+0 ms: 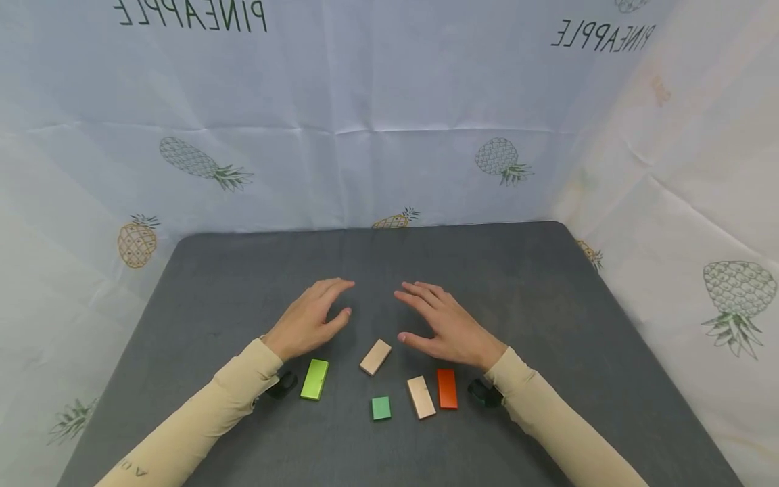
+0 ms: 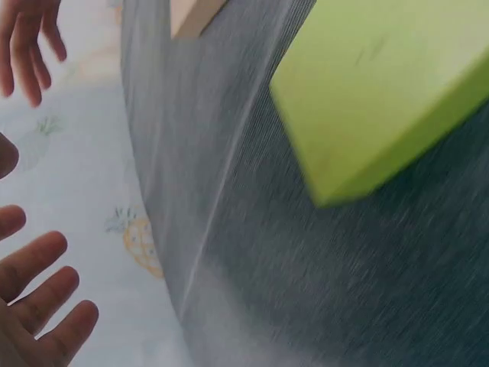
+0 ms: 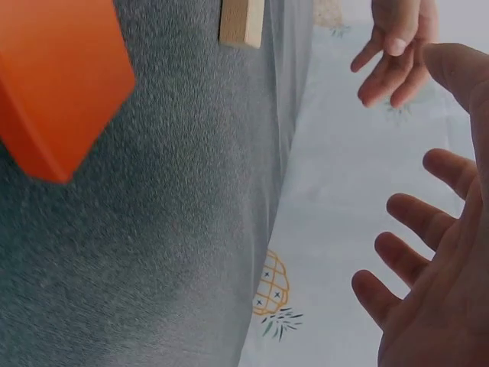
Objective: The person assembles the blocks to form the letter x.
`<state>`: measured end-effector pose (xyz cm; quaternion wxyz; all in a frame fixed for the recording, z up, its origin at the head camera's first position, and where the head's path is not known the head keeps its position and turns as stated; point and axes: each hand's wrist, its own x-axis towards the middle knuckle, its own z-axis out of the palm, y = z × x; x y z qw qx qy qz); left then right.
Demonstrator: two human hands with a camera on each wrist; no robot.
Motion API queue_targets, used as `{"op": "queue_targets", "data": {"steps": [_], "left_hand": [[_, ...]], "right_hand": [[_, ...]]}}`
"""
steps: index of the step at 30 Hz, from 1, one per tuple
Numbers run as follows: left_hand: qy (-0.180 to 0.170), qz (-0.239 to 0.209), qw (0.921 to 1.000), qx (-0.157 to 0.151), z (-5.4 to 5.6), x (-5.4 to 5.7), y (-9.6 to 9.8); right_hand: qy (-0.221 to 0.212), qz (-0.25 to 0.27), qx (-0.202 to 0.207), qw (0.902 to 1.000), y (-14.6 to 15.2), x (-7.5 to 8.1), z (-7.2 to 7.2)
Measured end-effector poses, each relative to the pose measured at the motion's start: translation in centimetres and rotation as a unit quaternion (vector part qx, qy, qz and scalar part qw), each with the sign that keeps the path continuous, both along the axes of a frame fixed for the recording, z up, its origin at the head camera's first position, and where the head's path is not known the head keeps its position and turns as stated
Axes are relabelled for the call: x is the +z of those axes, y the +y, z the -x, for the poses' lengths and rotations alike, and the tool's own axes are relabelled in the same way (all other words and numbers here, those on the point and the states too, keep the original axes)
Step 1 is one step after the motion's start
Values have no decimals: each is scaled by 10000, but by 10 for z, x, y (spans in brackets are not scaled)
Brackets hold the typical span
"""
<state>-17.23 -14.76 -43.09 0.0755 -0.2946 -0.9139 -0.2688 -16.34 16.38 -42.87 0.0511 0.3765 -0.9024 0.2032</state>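
My left hand (image 1: 310, 321) hovers over the dark table with fingers spread and holds nothing. Nearest to it lies a lime green block (image 1: 314, 379), which looms large in the left wrist view (image 2: 382, 92). Opposite, my right hand (image 1: 450, 325) is held out the same way, its palm bare. Below its wrist lies an orange-red block (image 1: 447, 389), seen close up in the right wrist view (image 3: 61, 76). Between the hands, one plain wooden block (image 1: 375, 357) rests at an angle. A second wooden block (image 1: 421, 398) lies beside the orange-red one. A small green square block (image 1: 381, 408) sits nearer me.
The dark grey table (image 1: 243, 270) has rounded far corners. Behind it and at its sides hangs a white cloth (image 1: 341, 169) printed with pineapples. A dark wrist device (image 1: 485, 392) shows under the right sleeve, another dark device (image 1: 282, 385) under the left.
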Motion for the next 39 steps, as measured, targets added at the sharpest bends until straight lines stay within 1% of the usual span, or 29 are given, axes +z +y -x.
{"op": "queue_targets", "data": {"steps": [4,6,12,15,18,21,26,27,29,31,33,37,39], "left_hand": [[176,18,9993,-324,-10,-4,5],[288,73,9983,-493,-16,-6,8],[401,239,9948,-902,-33,-10,20],[434,277,9925,-1107,-40,-14,25],[418,347,9907,-1247,-46,-18,30],[282,463,9891,-1370,-51,-21,35],[94,652,9851,-1586,-60,-23,43],[6,692,9843,-1625,-62,-24,45],[-299,761,9816,-1724,-66,-24,49],[-656,856,9774,-1818,-70,-25,52],[-853,1002,9729,-1899,-74,-27,55],[-840,1268,9670,-2043,-79,-30,58],[-909,1336,9642,-2103,-81,-31,58]], "right_hand": [[19,56,94,9999,0,-2,-4],[-78,67,82,9999,0,-3,-5],[-670,114,-97,9976,1,-8,-7],[-964,70,-249,9950,2,-12,-9],[-1133,19,-347,9930,2,-17,-10],[-1145,39,-397,9926,2,-22,-11],[-1103,54,-550,9924,5,-31,-13],[-1114,63,-573,9921,5,-33,-13],[-1159,80,-604,9914,7,-36,-14],[-1183,109,-611,9910,8,-39,-15],[-1227,161,-612,9904,9,-41,-15],[-1261,191,-646,9897,10,-44,-15],[-1309,190,-677,9889,9,-45,-16]]}}
